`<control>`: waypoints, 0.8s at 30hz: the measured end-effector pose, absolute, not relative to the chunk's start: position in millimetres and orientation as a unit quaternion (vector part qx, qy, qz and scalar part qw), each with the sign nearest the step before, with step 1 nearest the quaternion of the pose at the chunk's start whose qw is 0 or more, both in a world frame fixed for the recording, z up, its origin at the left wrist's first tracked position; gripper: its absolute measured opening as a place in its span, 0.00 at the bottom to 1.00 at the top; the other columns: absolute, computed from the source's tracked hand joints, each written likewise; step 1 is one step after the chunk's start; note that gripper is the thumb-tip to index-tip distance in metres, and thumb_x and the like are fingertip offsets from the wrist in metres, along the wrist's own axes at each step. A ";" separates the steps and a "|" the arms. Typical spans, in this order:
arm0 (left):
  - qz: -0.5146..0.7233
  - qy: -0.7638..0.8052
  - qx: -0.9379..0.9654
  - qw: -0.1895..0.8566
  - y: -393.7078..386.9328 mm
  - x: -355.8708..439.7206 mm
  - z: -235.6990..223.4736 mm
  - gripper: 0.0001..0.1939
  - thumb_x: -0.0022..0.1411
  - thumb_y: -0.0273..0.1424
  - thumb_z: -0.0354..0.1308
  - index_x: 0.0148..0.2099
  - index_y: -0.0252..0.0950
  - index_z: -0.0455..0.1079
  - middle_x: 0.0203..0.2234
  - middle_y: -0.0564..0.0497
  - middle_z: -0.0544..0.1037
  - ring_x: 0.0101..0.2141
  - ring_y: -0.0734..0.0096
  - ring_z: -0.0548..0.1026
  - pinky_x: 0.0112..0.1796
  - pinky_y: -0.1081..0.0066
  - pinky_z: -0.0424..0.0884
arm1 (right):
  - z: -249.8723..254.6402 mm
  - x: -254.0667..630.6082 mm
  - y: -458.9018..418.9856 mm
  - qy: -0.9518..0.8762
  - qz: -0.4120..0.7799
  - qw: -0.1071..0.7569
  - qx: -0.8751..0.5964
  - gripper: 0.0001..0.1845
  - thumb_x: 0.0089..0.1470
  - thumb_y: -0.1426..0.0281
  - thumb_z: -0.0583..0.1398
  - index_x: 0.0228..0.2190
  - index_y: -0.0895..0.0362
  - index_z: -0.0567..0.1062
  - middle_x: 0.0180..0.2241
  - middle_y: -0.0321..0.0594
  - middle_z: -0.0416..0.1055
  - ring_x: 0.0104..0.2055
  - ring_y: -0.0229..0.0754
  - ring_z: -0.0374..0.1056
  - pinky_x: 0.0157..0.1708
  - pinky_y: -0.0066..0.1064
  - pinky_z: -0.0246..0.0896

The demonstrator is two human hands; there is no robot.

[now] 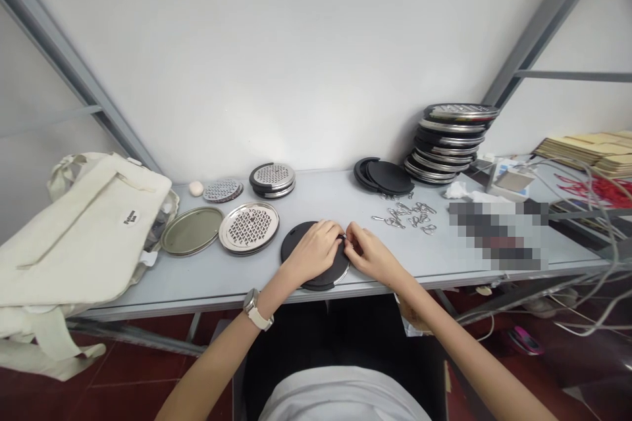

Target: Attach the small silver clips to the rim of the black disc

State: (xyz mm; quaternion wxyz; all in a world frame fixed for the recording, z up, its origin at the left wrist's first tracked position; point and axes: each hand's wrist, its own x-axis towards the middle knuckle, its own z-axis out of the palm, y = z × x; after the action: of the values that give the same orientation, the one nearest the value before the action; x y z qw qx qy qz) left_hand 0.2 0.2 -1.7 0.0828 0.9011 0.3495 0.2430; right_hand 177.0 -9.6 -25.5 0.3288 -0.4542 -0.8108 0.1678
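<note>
A black round disc [299,235] with a thin metal rim showing at its lower right lies at the table's front edge. My left hand [318,247] rests over it, fingers bent and fingertips pressed at its right edge. Close beside, my right hand [363,248] pinches at that same edge, thumb against forefinger. A small shiny bit shows between the two hands; most of it is hidden by fingers. To the right lies a loose group of small metal clasps [402,214]. Left of the disc sits a round metal grater plate [249,227] with punched holes.
A tall stack of black-and-silver round graters [447,141] leans at the back right, next to black round covers [390,176]. At the left are an olive-coloured round plate [192,230] and a cream bag [83,230]. Red cords [600,191] and white cables lie far right.
</note>
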 end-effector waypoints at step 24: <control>0.240 0.340 0.906 0.081 1.1 0.0 -2.5 0.08 0.69 0.24 0.44 0.45 0.35 0.63 0.42 0.47 0.70 0.45 0.64 0.68 0.49 0.61 0.66 | -26.3 177.6 -7.9 -0.802 0.164 0.323 -0.476 0.05 0.60 0.71 0.48 0.31 0.53 0.60 0.23 0.34 0.64 0.26 0.42 0.61 0.28 0.31 0.55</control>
State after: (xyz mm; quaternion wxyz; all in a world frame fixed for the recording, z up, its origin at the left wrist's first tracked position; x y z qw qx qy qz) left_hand 0.0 1.1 -2.5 0.0811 0.9057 0.3395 0.2404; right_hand 177.6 -7.9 -26.3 0.3233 -0.4756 -0.8016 0.1635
